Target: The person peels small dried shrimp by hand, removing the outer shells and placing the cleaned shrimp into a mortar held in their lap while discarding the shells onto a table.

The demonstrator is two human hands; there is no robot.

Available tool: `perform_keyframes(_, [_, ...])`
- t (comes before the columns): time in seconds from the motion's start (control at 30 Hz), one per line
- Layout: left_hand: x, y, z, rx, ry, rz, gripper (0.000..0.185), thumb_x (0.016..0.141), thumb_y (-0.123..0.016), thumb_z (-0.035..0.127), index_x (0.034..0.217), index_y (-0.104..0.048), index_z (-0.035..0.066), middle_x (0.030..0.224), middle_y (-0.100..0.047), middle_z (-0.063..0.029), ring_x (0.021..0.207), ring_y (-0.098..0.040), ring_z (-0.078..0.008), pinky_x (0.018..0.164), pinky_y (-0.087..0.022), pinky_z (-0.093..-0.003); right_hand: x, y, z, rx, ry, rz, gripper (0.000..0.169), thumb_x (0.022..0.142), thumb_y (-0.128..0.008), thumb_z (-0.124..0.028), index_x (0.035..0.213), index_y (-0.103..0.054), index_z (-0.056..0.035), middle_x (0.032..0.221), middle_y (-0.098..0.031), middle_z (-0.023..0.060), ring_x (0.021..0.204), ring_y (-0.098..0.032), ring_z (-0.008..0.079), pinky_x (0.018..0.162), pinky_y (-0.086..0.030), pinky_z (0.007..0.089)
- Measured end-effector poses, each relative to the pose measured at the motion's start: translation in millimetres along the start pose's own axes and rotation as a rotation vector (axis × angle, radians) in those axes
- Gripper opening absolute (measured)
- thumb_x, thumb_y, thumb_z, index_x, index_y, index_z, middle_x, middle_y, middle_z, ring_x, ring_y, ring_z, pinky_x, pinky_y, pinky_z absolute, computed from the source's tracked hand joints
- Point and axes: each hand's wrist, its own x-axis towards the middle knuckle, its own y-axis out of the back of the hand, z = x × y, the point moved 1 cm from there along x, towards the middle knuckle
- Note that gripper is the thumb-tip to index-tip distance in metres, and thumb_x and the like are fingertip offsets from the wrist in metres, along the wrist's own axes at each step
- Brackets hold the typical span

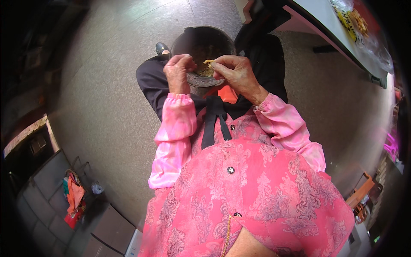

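Note:
Between my knees stands a round dark bucket [203,84], with small yellowish-brown bits lying inside it. My right hand [236,71] is above the bucket's right side and pinches a small yellowish piece [208,62] between thumb and fingertips; what the piece is, I cannot tell. Just left of it, over the bucket's near left rim, my left hand [182,69] has its thumb and index finger brought together, and whether something small lies between them is hidden. Pink elastic sleeves cover both forearms. Something bright red [227,93] shows just below the bucket.
A white-topped table [321,29] stands at the upper right, bearing a clear plastic bag with printed writing [350,25]. A black shoe [161,48] is beside the bucket's left side. Orange and red cloths [75,194] hang at the lower left. Grey speckled floor [106,106] surrounds me.

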Motion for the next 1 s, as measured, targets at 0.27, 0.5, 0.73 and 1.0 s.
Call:
perform_keyframes(0.27, [-21, -7, 25, 0.222, -0.098, -0.43, 0.011, 0.085, -0.064, 0.008, 0.09, -0.067, 0.0, 0.079, -0.065, -0.0027, 0.072, -0.059, -0.0078, 0.069, -0.047, -0.0219, 4, 4, 5, 0.078, -0.039, -0.083, 0.019, 0.093, -0.059, -0.018, 0.094, -0.067, -0.001, 0.075, -0.065, 0.0011, 0.065, -0.059, 0.0045, 0.059, -0.048, 0.017])
perform_keyframes(0.5, [-21, -1, 26, 0.183, -0.025, -0.384, 0.013, 0.084, -0.064, 0.01, 0.089, -0.065, -0.002, 0.076, -0.064, -0.0042, 0.069, -0.058, -0.0094, 0.066, -0.045, -0.0218, 8, 12, -9, 0.126, -0.181, 0.028, 0.021, 0.091, -0.062, -0.022, 0.098, -0.068, -0.0041, 0.078, -0.067, 0.0024, 0.069, -0.063, 0.0079, 0.065, -0.049, 0.0187])
perform_keyframes(0.73, [-25, -6, 25, 0.154, -0.071, -0.437, 0.014, 0.084, -0.066, 0.01, 0.09, -0.065, -0.003, 0.077, -0.065, -0.004, 0.068, -0.059, -0.0085, 0.065, -0.047, -0.021, 8, 4, -6, 0.061, -0.196, -0.086, 0.021, 0.091, -0.062, -0.021, 0.096, -0.068, -0.0012, 0.077, -0.067, 0.0034, 0.068, -0.062, 0.0064, 0.063, -0.048, 0.0164])
perform_keyframes(1.0, [-17, 9, 14, -0.016, 0.052, -0.134, 0.013, 0.086, -0.066, 0.014, 0.086, -0.064, 0.0, 0.073, -0.065, -0.0059, 0.063, -0.062, -0.0126, 0.063, -0.05, -0.0238, 8, 3, -6, 0.234, -0.186, -0.044, 0.019, 0.091, -0.062, -0.021, 0.093, -0.067, -0.0025, 0.076, -0.067, 0.0026, 0.067, -0.063, 0.0065, 0.061, -0.048, 0.0164])
